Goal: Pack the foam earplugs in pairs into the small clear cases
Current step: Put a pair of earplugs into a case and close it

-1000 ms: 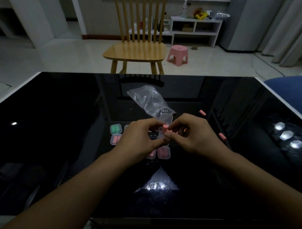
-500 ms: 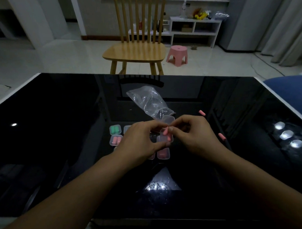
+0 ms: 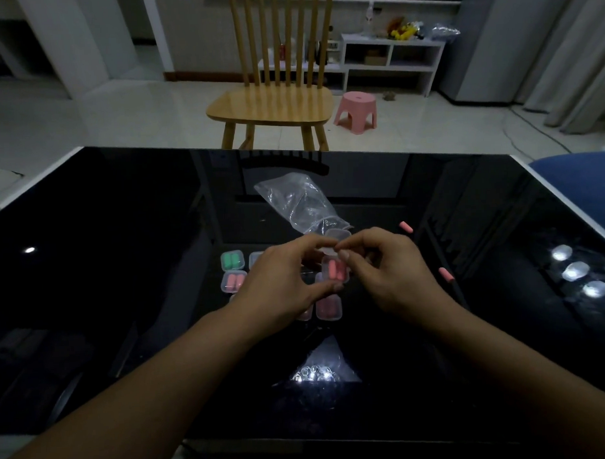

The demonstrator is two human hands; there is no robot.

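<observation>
Glossy black table [image 3: 124, 270]; wooden chair [image 3: 272, 103] beyond. Left hand [image 3: 282, 281] and right hand [image 3: 391, 271] jointly pinch clear case [image 3: 335, 269].

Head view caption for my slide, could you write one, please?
Both hands, left hand and right hand, hold a clear case with pink earplugs above a black table.

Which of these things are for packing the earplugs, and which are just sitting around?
For the job:
- small clear case with pink foam earplugs, held by left hand and right hand
- filled case with green earplugs
- loose pink earplugs

Just around:
- crumpled clear plastic bag
- wooden chair
- pink plastic stool
</observation>
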